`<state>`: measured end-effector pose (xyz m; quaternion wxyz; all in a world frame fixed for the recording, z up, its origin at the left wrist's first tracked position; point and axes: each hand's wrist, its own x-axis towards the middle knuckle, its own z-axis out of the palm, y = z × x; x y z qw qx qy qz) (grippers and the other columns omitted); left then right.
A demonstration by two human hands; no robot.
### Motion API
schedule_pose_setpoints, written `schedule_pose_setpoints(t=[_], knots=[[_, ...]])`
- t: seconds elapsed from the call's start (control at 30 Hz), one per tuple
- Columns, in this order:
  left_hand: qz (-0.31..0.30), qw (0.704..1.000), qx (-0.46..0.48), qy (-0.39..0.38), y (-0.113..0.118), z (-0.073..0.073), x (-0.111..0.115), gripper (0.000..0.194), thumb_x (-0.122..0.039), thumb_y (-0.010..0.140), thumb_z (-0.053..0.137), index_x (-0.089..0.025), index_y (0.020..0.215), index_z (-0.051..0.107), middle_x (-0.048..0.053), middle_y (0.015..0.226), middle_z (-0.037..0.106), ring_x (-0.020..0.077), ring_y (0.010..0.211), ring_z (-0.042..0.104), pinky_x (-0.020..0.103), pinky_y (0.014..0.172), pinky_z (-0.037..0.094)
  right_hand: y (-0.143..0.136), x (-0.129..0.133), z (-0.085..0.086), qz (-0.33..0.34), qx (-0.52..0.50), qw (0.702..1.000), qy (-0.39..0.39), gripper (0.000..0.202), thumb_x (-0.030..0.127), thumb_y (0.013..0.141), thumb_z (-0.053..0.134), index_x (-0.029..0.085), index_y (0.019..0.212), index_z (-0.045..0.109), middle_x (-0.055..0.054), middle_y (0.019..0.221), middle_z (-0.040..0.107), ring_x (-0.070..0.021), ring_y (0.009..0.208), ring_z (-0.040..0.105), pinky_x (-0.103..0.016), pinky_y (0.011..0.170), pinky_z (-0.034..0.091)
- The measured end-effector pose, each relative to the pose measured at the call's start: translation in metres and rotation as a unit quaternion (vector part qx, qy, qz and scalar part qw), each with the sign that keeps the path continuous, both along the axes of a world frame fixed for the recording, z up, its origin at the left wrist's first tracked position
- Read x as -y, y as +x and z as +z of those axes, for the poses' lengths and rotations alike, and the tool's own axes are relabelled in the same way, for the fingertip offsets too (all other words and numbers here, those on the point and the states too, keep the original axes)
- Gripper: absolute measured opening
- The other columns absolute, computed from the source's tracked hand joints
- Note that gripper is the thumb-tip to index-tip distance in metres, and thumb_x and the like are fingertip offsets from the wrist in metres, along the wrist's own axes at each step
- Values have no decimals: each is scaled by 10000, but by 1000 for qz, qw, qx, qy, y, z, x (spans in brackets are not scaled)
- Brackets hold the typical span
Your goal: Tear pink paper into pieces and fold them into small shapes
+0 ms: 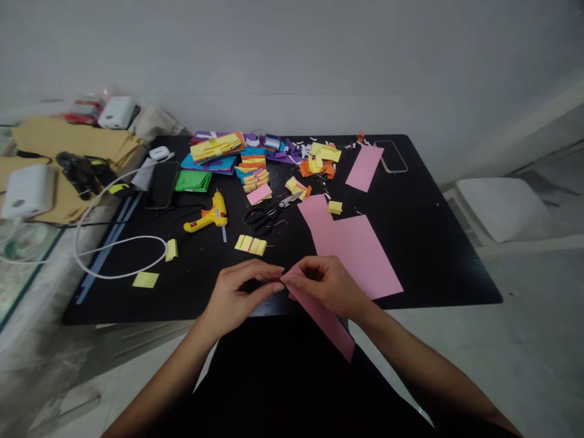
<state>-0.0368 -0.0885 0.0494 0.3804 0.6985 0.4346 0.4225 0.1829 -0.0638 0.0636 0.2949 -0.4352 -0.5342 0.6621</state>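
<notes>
My right hand [326,285] pinches the upper end of a long pink paper strip [326,322], which slants down to the right past the table's front edge. Just left of that end is my left hand [246,291], its thumb and forefinger curved close to the strip's tip; whether they grip anything is too small to tell. Beyond my right hand a larger pink sheet [365,255] lies on the black table [438,243]. A folded yellow piece with a pink line [250,245] rests ahead of my left hand.
Black-handled scissors [274,213] and a yellow glue gun [210,216] lie mid-table. Behind them are stacked coloured papers [216,148] and scraps. A white cable [114,243] loops at the left, near a dark phone [163,184]. A white stool [495,210] stands at the right.
</notes>
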Motion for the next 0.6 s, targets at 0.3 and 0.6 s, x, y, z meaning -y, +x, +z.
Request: schedule_pose_setpoints(t=[0.3, 0.6], knots=[[-23, 997, -54, -50, 6, 2, -1, 183, -262, 1006, 622, -179, 856, 687, -31, 689, 586, 92, 620, 550, 205, 571, 438, 0, -1, -6, 13, 42, 998, 37, 266, 447, 859, 791, 188, 802, 762, -37, 772, 765, -187, 737, 705, -312, 674, 554], [14, 998, -60, -30, 5, -4, 3, 178, -263, 999, 631, -190, 842, 672, -25, 704, 586, 104, 637, 549, 224, 595, 447, 2, -2, -8, -16, 48, 994, 97, 223, 395, 929, 710, 209, 849, 803, -25, 825, 791, -180, 781, 707, -319, 740, 543]])
